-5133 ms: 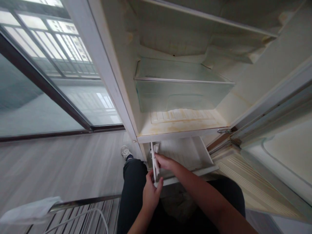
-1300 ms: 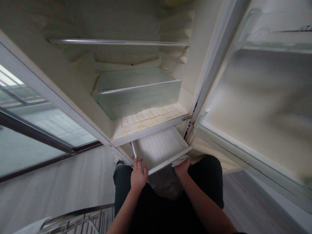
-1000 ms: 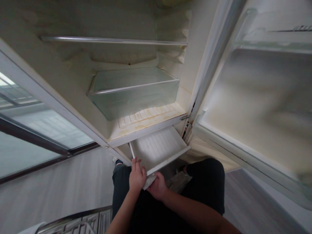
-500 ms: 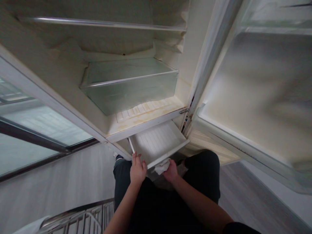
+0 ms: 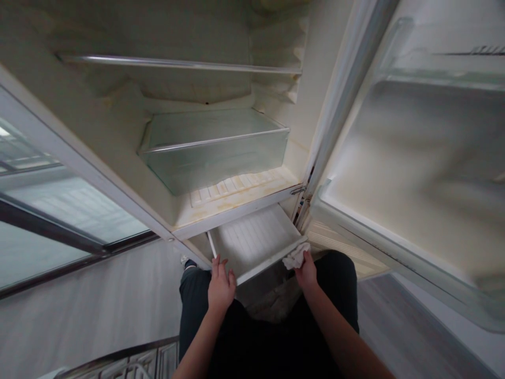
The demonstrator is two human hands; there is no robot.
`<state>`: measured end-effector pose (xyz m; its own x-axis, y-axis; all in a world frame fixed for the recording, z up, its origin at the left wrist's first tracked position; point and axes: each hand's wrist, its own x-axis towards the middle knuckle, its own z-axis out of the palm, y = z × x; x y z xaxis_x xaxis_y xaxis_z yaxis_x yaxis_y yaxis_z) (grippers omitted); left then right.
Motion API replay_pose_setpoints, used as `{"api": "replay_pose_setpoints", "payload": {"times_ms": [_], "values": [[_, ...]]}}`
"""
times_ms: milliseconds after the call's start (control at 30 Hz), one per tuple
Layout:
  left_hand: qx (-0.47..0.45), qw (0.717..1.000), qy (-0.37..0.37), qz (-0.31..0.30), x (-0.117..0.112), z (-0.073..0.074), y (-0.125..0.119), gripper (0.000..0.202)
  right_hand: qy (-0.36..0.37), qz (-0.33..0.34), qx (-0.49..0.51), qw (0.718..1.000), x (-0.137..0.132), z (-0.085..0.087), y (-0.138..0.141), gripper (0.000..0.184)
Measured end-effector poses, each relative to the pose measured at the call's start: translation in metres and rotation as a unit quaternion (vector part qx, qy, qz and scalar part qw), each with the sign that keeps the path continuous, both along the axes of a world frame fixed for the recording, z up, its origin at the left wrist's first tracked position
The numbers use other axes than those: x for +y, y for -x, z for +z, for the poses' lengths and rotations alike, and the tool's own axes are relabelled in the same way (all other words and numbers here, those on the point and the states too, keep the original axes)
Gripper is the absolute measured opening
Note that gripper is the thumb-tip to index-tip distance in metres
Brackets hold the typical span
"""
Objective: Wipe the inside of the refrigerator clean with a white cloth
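A white drawer (image 5: 256, 239) with a ribbed bottom is pulled out from the lower part of the fridge, in front of my knees. My left hand (image 5: 221, 284) grips its front left corner, fingers over the side edge. In my right hand (image 5: 307, 269) is a crumpled white cloth (image 5: 295, 258), pressed against the drawer's front rim near the right corner. My right fingertips are partly hidden behind the cloth.
Above the drawer, the fridge holds a clear bin (image 5: 216, 160) and a glass shelf (image 5: 177, 63); its floor (image 5: 236, 197) has yellowish stains. The fridge door (image 5: 394, 184) stands wide on the right. A metal rack (image 5: 130, 363) is behind me at lower left, glass panels (image 5: 71, 202) at left.
My right hand has slid the cloth rightward along the drawer's front rim to near its right corner. My left hand keeps its hold at the left corner. The view has tilted up slightly.
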<state>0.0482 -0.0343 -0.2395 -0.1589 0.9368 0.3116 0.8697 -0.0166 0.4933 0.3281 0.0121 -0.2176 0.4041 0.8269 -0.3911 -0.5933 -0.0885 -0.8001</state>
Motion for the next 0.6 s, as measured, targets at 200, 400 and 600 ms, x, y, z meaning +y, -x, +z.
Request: {"api": "replay_pose_setpoints", "payload": {"times_ms": [200, 400, 600], "values": [[-0.009, 1.000, 0.012, -0.001, -0.001, 0.003, -0.001, 0.038, -0.033, 0.034, -0.161, 0.986, -0.032, -0.012, 0.045, 0.059], [-0.019, 1.000, 0.023, -0.003, -0.001, 0.005, -0.001, 0.037, 0.031, 0.039, -0.398, 0.916, -0.019, -0.020, 0.065, 0.063], [-0.016, 1.000, 0.017, -0.004, -0.001, 0.005, -0.001, 0.037, 0.063, 0.056, -0.557, 0.826, 0.025, 0.004, 0.016, 0.047]]}}
